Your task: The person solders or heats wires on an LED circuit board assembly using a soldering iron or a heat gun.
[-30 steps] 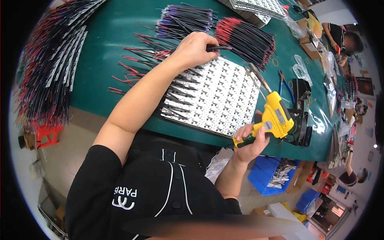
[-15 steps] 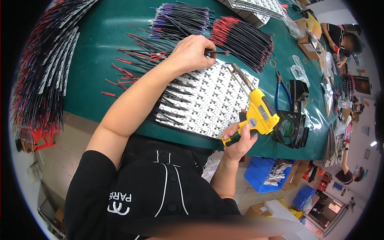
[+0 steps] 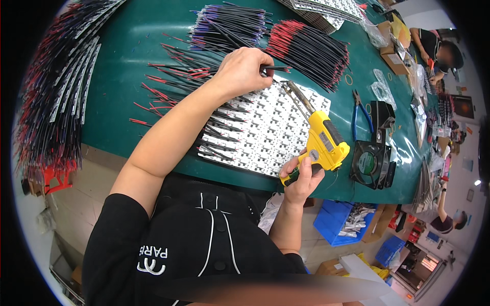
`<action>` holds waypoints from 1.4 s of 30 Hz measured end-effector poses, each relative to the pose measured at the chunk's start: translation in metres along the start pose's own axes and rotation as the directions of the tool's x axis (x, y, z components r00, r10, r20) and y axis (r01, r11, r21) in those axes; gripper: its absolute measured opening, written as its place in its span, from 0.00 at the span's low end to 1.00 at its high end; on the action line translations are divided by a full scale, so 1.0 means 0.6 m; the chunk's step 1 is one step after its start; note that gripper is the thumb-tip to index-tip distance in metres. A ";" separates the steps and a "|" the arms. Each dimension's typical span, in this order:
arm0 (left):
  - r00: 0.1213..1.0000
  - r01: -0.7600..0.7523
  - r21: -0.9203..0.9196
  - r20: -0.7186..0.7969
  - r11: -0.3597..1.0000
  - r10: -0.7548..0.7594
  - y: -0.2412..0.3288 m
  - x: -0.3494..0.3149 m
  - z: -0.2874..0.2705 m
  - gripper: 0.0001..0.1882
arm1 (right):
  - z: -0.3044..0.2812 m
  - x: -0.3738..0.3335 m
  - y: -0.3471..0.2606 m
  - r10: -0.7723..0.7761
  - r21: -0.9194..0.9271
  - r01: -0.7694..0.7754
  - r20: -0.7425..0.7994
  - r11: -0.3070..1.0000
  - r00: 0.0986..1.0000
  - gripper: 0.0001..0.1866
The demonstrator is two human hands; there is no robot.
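Observation:
A yellow soldering gun [image 3: 326,143] is gripped by its handle in my right hand [image 3: 303,179]. Its metal tip points up and left, close to the fingers of my left hand [image 3: 244,71]. Those fingers pinch a black wire [image 3: 278,68] with a red end, over the upper edge of a white circuit board panel [image 3: 270,135]. Small dark parts cover the panel in rows. Along its left side, several black wires [image 3: 224,133] with red ends stick out, partly hidden under my left forearm. Whether the tip touches the panel or the wire, I cannot tell.
Bundles of black wires, one with purple ends [image 3: 229,25] and one with red [image 3: 309,53], lie beyond the panel. Wired strips [image 3: 61,86] are heaped at left. At right are blue-handled pliers [image 3: 361,116] and a black fan [image 3: 368,164]. Another person [image 3: 431,48] works at far right.
My right hand has shifted slightly left with the soldering gun, bringing its tip nearer my left hand. My left hand has dropped a little toward the panel, still holding the wire.

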State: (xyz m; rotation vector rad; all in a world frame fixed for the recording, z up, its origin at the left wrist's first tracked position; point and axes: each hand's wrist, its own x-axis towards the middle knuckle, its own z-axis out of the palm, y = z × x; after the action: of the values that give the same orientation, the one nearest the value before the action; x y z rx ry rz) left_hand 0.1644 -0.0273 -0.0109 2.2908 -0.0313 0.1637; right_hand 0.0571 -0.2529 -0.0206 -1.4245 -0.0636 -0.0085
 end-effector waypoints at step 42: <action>0.998 -0.060 0.007 -0.020 0.998 0.061 -0.007 0.000 0.002 0.10 | 0.001 -0.004 -0.010 0.021 0.053 -0.020 -0.016 0.998 1.000 0.15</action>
State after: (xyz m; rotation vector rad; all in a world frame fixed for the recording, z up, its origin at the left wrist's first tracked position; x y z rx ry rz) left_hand 0.1647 -0.0252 -0.0150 2.2953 -0.0899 0.2185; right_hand 0.0543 -0.2536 -0.0144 -1.3717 -0.0354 -0.0019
